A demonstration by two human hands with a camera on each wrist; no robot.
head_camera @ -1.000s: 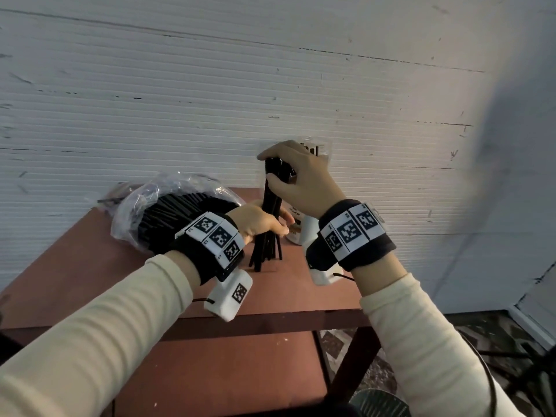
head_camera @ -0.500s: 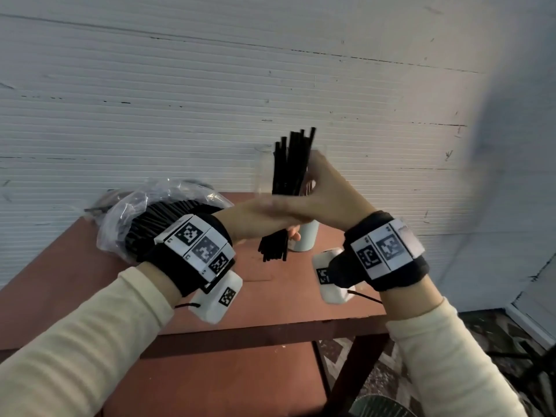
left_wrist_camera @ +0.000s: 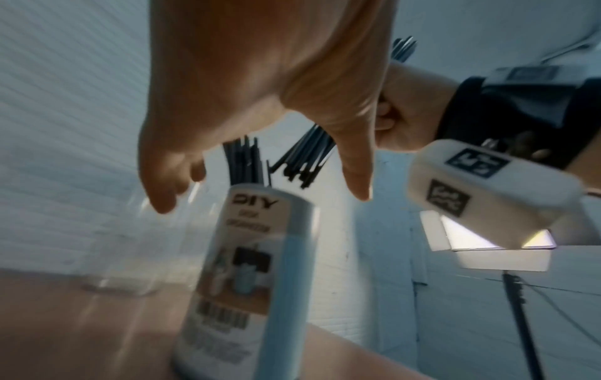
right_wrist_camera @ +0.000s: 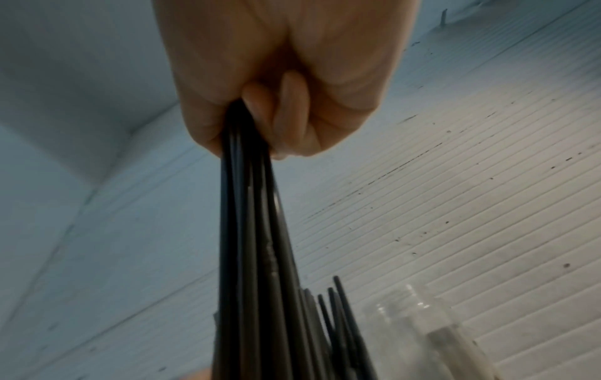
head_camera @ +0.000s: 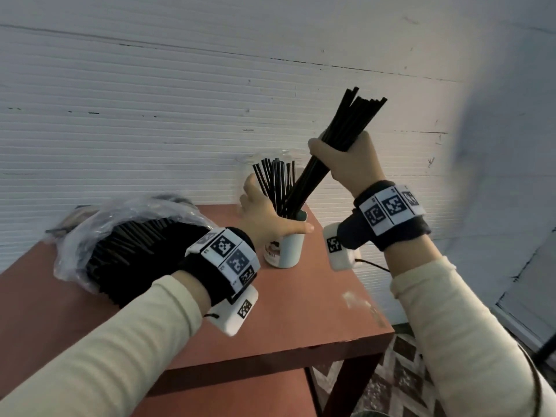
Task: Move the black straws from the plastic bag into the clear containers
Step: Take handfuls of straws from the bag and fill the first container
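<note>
Only the head view takes in the plastic bag (head_camera: 120, 236) of black straws lying on the red-brown table (head_camera: 301, 311), left of the labelled container (head_camera: 285, 248). The left wrist view alone shows that container's "DIY" label and, blurred beside it, a second clear container (left_wrist_camera: 130, 257). The right hand (head_camera: 349, 164) is curled tight round a bundle of straws (head_camera: 340, 130), its lower ends angled down at the container's mouth, where other straws already stand. The left hand (head_camera: 267, 218) is spread wide at the container's top, fingers relaxed; actual contact cannot be told.
</note>
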